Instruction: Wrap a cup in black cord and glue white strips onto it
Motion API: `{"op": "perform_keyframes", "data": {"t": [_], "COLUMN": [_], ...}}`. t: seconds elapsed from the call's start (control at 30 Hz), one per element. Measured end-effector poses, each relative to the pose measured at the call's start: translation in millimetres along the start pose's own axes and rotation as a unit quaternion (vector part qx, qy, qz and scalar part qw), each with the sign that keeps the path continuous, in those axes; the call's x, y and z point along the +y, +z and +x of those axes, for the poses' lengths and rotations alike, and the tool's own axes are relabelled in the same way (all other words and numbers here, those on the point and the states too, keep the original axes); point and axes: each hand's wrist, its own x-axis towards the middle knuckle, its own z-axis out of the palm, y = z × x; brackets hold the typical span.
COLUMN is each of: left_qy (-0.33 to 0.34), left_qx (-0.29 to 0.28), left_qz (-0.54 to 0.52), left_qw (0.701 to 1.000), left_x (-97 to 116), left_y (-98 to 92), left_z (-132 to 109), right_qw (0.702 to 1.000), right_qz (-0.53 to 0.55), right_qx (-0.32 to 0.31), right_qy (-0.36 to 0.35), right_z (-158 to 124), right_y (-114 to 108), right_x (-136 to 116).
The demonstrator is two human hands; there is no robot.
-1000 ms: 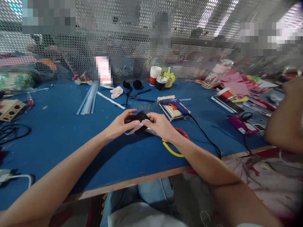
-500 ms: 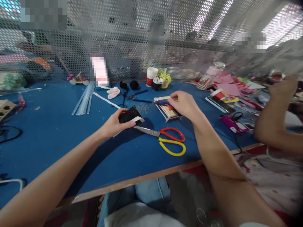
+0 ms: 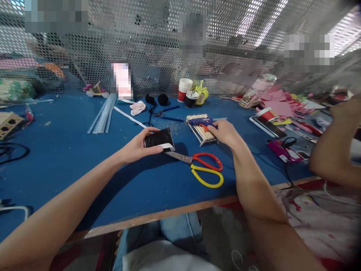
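Note:
My left hand (image 3: pixel 143 145) is closed round a black cup (image 3: pixel 158 138) that looks wrapped in dark yarn and lies tilted on its side in my grip. Under my thumb, a white ribbon (image 3: pixel 168 146) runs along the cup's lower side. My right hand (image 3: pixel 227 133) is closed on the handle of a blue glue gun (image 3: pixel 200 121) with an orange trigger. The gun rests on a small rack of wooden sticks (image 3: pixel 205 131), nozzle to the left. Scissors (image 3: pixel 207 161) with one red and one yellow handle lie in front of the cup, blade tips hidden behind it.
Behind are clear glue sticks (image 3: pixel 103 114), blue-handled pliers (image 3: pixel 166 113), stacked paper cups (image 3: pixel 185 88) and a lit phone (image 3: pixel 122 81). At right lie a phone (image 3: pixel 266 126), a purple device (image 3: pixel 283 151) and pink scraps (image 3: pixel 278 105). Another person's arm (image 3: pixel 332 139) rests beside me.
My right hand has shifted from over the top of the glue gun back to its handle. My left hand still holds the cup, turned slightly. The whole view has shifted a little.

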Motion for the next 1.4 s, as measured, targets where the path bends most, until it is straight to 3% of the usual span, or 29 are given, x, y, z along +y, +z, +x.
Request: {"op": "perform_keyframes", "data": {"t": [0.27, 0.4, 0.5, 0.63, 0.7, 0.77, 0.9, 1.1, 1.4], "left_qy": [0.005, -0.005, -0.009, -0.030, -0.037, -0.045, -0.059, -0.047, -0.052], "left_qx": [-0.017, -0.042, -0.043, -0.045, -0.048, -0.047, -0.036, -0.023, -0.016], "left_qz": [-0.004, -0.023, -0.017, -0.043, -0.066, -0.082, -0.093, -0.115, -0.125], "left_qw": [1.000, 0.999, 0.999, 0.998, 0.996, 0.995, 0.993, 0.992, 0.991], "left_x": [0.4, 0.5, 2.0, 3.3, 3.4, 3.6, 3.0, -2.3, -2.2], "left_y": [-0.1, -2.3, -5.7, -10.9, -13.5, -16.1, -22.2, -28.7, -29.0], "left_z": [-0.3, -0.6, -0.6, -0.1, 0.3, 0.7, 1.4, 1.9, 2.0], "right_qw": [0.999, 0.984, 0.956, 0.887, 0.858, 0.850, 0.865, 0.918, 0.939], "right_qz": [0.028, 0.150, 0.282, 0.460, 0.507, 0.513, 0.476, 0.360, 0.237], "right_qx": [0.026, 0.069, 0.081, -0.002, -0.032, -0.052, -0.068, -0.004, 0.043], "right_qy": [0.035, 0.062, 0.034, -0.034, -0.074, -0.105, -0.145, -0.166, -0.244], "right_z": [-3.1, -7.7, -16.4, -35.9, -47.2, -58.0, -72.6, -78.5, -76.5], "right_y": [2.2, -1.1, -8.0, -18.6, -22.0, -23.8, -25.1, -25.5, -20.0], "right_x": [-0.7, -0.4, -7.5, -25.3, -35.4, -44.9, -58.5, -61.9, -55.4]}}
